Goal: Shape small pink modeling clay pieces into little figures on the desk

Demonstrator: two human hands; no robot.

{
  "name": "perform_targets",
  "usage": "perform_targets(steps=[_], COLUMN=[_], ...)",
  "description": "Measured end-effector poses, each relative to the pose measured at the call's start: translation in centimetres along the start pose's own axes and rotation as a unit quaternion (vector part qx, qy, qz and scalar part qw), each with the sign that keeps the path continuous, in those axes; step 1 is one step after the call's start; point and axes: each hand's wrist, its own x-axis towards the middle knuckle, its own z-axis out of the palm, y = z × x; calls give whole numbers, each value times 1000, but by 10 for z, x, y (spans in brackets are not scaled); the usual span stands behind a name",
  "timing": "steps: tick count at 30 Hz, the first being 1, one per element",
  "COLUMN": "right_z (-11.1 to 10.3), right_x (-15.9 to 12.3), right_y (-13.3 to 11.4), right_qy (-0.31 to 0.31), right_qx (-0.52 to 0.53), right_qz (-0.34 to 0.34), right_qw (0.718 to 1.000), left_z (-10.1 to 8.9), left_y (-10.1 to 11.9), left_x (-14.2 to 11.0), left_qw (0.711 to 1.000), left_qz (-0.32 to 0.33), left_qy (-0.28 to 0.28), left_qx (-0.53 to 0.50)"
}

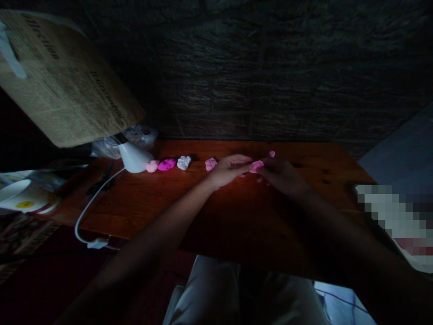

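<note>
Both forearms reach up and inward from the lower corners, and the hands meet over the far part of the wooden table [135,203]. Here's the left hand [228,170], angled to the right, thumb and fingers closed on one side of a flat pink piece [256,166]; the right hand [282,175] comes in from the other side, darker in shadow, its fingertips pinching the same piece. That piece sits between the two hands, near the wall [216,76]. Just left of the left hand lies a pink lump [210,164], and beyond the right hand's fingers, a small pink bit [272,154]. Farther left, a white lump [184,162], a magenta lump [167,164] and a pale pink lump [152,166] line up to the white lamp base [135,158]. Now the writing: the newsprint-patterned shade [74,76] shows large letters, partly readable as "llection", with smaller text too blurred to read.
</note>
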Motion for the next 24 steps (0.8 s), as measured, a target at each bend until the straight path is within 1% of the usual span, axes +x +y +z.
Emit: perform_targets(steps=[3, 6, 9, 11, 16, 20, 24], right_z=[0, -1, -1, -2, -2, -1, -2], right_x=[0, 1, 2, 3, 4, 3, 4], right_y=[2, 6, 10, 12, 13, 14, 17], right_qy=[-2, -2, 14, 36, 81, 83, 91], right_qx=[19, 15, -8, -23, -28, 5, -28], right_qz=[2, -15, -38, -62, -102, -121, -137], right_qw=[1000, 1000, 999, 997, 991, 989, 986], left_z=[0, 1, 3, 3, 2, 3, 4], left_y=[-5, -8, -5, -2, 0, 0, 0], left_x=[2, 1, -1, -2, -3, -5, -4], left_qw=[999, 991, 971, 960, 956, 954, 952], left_qz=[32, 115, 204, 238, 246, 247, 246], left_qy=[-12, -23, -22, -20, 0, 11, 15], left_qx=[19, 66, 125, 148, 159, 170, 182])
